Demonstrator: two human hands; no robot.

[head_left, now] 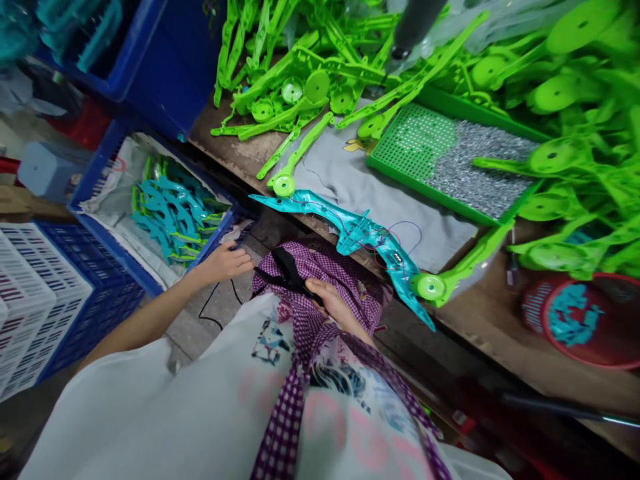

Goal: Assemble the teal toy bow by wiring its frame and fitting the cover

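Observation:
My right hand [333, 301] is closed on a black strap-like thing [287, 267] above my lap; its exact kind is unclear. Just left of it, my left hand [227, 262] has loosely bent fingers and a thumb held apart, with fingertips close to one end of the black thing. Whether they touch it is hard to see. Beyond both hands, a long teal plastic piece [363, 233] with thin wires lies along the bench's front edge. A green plastic arm with a round end [284, 185] meets its left part, and another green arm [453, 280] its right part.
A green tray [445, 207] of small metal parts rests on a grey cloth [325, 160]. Green plastic parts [315, 87] are heaped behind. At left stand a blue crate [103, 167] of teal and green pieces and a white crate [47, 287]. A red basket [620, 320] sits right.

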